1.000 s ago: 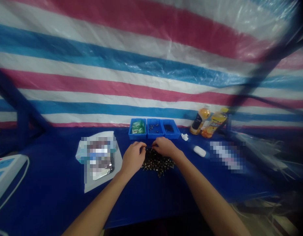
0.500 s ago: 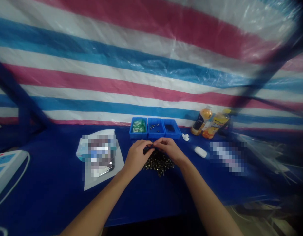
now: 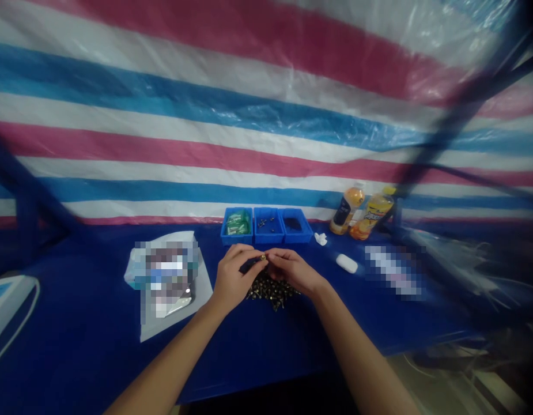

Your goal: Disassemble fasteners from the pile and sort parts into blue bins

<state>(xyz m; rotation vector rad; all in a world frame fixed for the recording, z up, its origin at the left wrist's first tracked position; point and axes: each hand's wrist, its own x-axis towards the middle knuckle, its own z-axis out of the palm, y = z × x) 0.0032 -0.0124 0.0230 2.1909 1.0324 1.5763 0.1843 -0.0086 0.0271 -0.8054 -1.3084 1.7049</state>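
Above a pile of small brass-coloured metal parts [image 3: 273, 293] on the blue table, my two hands meet at the fingertips. My left hand [image 3: 237, 276] pinches a small brass-coloured piece [image 3: 263, 257] between thumb and forefinger. My right hand [image 3: 294, 271] has its fingers pressed together beside that piece; what they hold, if anything, is hidden. Just beyond the hands stand three blue bins: the left bin [image 3: 237, 241] has green packets, the middle bin [image 3: 268, 238] a few small parts, the right bin [image 3: 298, 238] dark contents.
Two drink bottles [image 3: 347, 211] [image 3: 372, 215] stand at the back right, near a crumpled tissue [image 3: 321, 238] and a white case [image 3: 347, 263]. A white sheet [image 3: 205, 276] with blurred items lies left. A power strip [image 3: 9, 305] sits far left.
The whole view has shifted slightly. A brass-coloured end now shows between my fingertips, where a darker piece showed before. Both hands stay together over the pile.
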